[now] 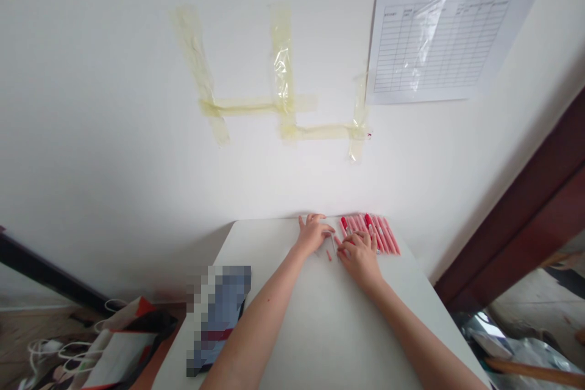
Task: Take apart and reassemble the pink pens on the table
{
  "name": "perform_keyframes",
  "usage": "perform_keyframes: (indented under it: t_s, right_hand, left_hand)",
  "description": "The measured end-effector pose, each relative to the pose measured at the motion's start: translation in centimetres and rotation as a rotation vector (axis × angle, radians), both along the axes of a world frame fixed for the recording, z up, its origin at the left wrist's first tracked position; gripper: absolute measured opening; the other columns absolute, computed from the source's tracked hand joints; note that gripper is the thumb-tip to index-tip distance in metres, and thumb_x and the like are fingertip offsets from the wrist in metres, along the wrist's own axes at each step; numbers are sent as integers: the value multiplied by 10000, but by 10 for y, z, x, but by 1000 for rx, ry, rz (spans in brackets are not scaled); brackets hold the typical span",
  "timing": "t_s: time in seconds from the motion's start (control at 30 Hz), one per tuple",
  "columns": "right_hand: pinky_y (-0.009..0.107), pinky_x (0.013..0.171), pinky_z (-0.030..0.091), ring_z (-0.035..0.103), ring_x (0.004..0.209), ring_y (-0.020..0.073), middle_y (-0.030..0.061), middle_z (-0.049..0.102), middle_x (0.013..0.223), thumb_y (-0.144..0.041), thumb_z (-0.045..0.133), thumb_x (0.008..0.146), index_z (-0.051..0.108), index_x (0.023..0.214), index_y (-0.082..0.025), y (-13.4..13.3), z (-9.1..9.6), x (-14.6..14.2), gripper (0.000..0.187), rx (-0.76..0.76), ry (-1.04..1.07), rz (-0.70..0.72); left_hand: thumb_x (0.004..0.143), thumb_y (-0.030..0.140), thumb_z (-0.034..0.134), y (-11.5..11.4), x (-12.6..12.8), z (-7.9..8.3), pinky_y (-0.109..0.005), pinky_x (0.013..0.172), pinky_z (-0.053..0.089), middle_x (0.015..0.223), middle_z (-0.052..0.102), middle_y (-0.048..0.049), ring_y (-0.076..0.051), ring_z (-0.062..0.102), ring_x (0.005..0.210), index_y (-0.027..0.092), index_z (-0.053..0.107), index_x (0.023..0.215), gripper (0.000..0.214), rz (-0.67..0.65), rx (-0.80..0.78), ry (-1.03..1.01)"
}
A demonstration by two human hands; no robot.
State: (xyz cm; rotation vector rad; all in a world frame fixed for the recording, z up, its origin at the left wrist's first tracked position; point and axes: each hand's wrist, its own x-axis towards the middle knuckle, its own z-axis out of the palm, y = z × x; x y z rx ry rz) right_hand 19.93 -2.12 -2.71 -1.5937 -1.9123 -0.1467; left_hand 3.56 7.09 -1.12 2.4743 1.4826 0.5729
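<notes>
My left hand is at the back of the white table, palm down with its fingers spread. By its fingertips lies a thin greyish stick-like piece, and just below that a small pinkish-red piece. My right hand rests to the right with bent fingers, touching or very close to a short red piece; what its fingertips pinch, if anything, is hidden. Beyond and beside this hand, a row of several red pens lies side by side, partly covered by the fingers.
A blurred-out flat object lies on the table's left side. The wall rises directly behind the table, with yellowish tape strips and a printed sheet. Bags and white cords sit at floor level on the left.
</notes>
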Motion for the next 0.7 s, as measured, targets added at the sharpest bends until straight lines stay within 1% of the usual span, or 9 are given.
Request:
perform_keyframes:
  t_s: [0.2,0.47,0.7]
  right_hand:
    - [619,1115,119,437,1160,285,27,655,986,-296,606,850,718,805,-282,0,-2,0,121,11,-10,-1]
    - [641,1107,121,442,1156,295,29,665,979,-281,598,855,729,793,-290,0,-1,0,146,1,-5,-6]
    - [629,1106,135,440,1163,294,25,666,989,-273,603,859,734,797,-294,0,-1,0,146,8,-18,-13]
  left_hand:
    - [869,253,608,2,-6,-3,-664,1116,58,1367,535,6,-235,348,1329,340,740,925,167,-4,25,-26]
    - [863,191,580,-1,-9,1,-658,1125,18,1353,544,0,-219,364,1316,301,723,871,181,-33,39,-20]
    - [845,112,547,-4,-17,6,-676,1124,-3,1355,529,18,-216,332,1334,287,694,837,228,-63,85,37]
